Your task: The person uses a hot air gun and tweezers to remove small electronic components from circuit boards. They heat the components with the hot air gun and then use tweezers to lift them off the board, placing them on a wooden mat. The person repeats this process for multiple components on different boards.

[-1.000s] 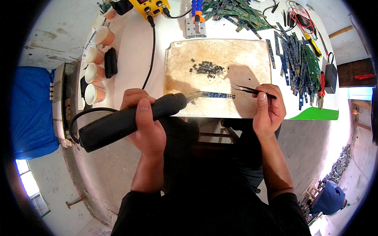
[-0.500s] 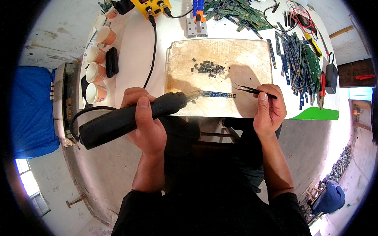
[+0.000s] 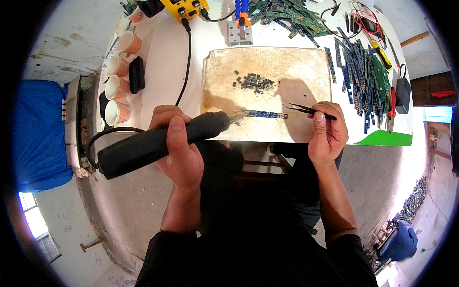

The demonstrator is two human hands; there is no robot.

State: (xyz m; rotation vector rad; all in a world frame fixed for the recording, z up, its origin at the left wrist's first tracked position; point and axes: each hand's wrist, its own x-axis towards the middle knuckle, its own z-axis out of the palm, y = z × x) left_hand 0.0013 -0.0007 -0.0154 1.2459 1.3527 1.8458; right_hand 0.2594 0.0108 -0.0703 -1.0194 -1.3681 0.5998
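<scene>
My left hand (image 3: 179,148) is wrapped round a black hot air gun (image 3: 158,146), whose metal nozzle points right over the left end of a narrow blue circuit board strip (image 3: 267,115). The strip lies near the front edge of a scorched, cream-coloured board (image 3: 224,62). Between thumb and fingers of my right hand (image 3: 327,131) is a pair of black tweezers (image 3: 311,111). Their tips are apart, point left and hang just above the strip's right part, holding nothing that I can make out. Beyond the strip sits a small heap of black chips (image 3: 256,82).
Circuit strips lie in piles at the back (image 3: 289,16) and right (image 3: 361,71). Red-handled pliers (image 3: 392,103) and a black box (image 3: 402,95) flank the right pile. Paper cups (image 3: 117,112) line the left edge. A corded yellow control unit (image 3: 184,9) stands at the back.
The hot air gun in my left hand has shifted very slightly to the right. My right hand and the tweezers keep their place.
</scene>
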